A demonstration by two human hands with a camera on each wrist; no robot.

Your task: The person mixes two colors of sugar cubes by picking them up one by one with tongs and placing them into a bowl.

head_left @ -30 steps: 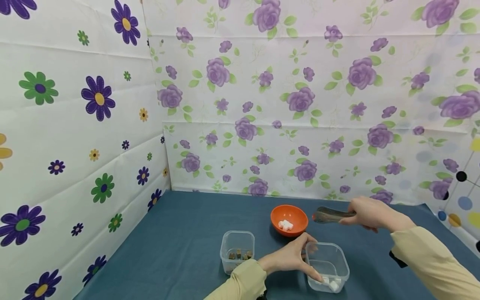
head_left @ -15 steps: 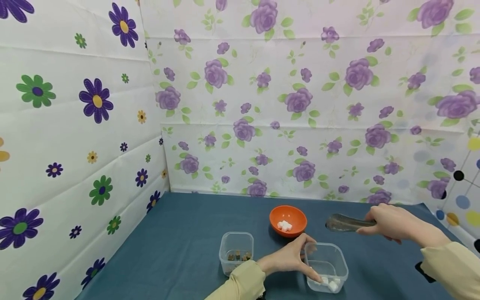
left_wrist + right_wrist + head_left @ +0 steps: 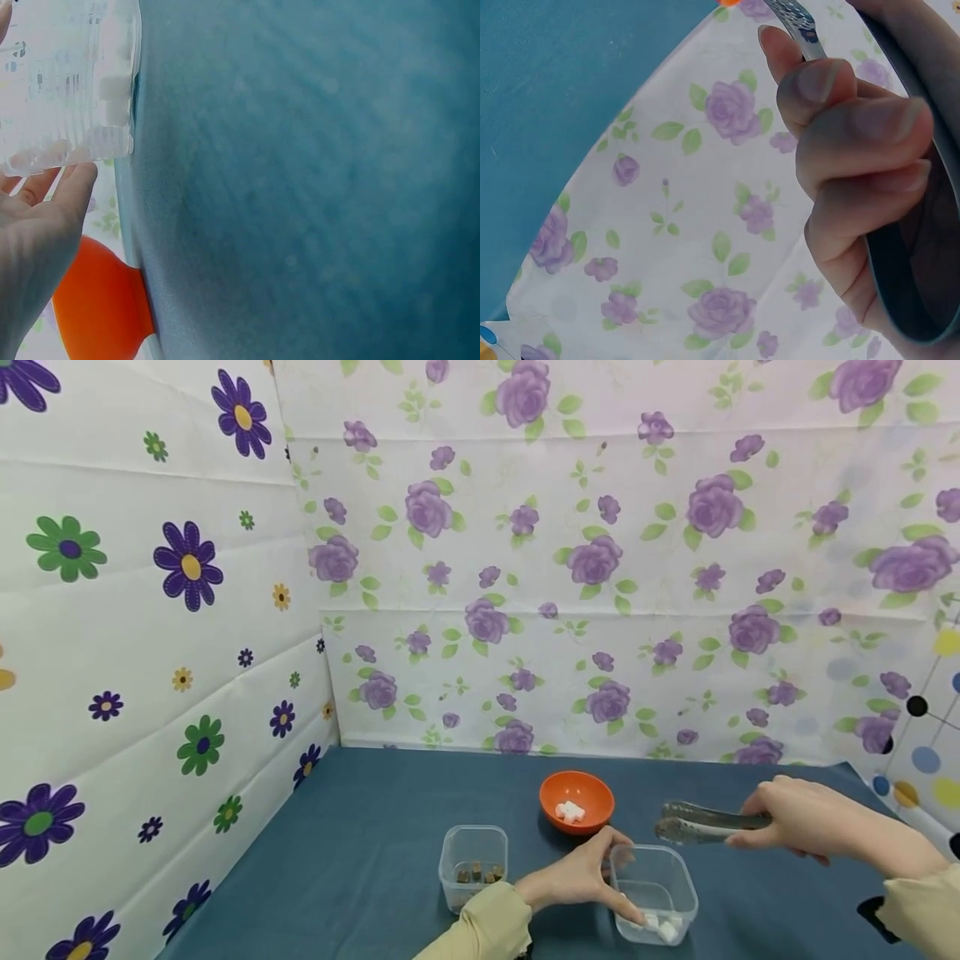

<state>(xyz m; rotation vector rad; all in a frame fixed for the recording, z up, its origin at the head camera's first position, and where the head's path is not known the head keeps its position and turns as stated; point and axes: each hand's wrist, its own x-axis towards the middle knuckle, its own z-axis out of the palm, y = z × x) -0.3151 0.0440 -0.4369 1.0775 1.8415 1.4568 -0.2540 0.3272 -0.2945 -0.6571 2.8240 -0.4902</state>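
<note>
My left hand (image 3: 581, 875) grips the near-left side of a clear plastic container (image 3: 692, 897), thumb and fingers spread round its wall. Several white cubes (image 3: 665, 930) lie at its bottom. In the left wrist view, the fingers touch the container's side wall (image 3: 67, 97). My right hand (image 3: 806, 820) holds metal tongs (image 3: 684, 832) above the table, right of an orange bowl (image 3: 600, 787). The tips of the tongs stand apart with nothing visible between them. Curled fingers wrap the tongs (image 3: 807, 28) in the right wrist view. White pieces (image 3: 570, 812) sit inside the bowl.
A second clear container (image 3: 448, 870) with several brown cubes (image 3: 477, 872) stands left of my left forearm. A blue-grey cloth (image 3: 337, 860) covers the table. Flower-printed sheets (image 3: 480, 543) hang behind it and on the left.
My right hand has drawn the tongs to the right and slightly down, away from the bowl. Their tips have parted. The left hand stays on the container.
</note>
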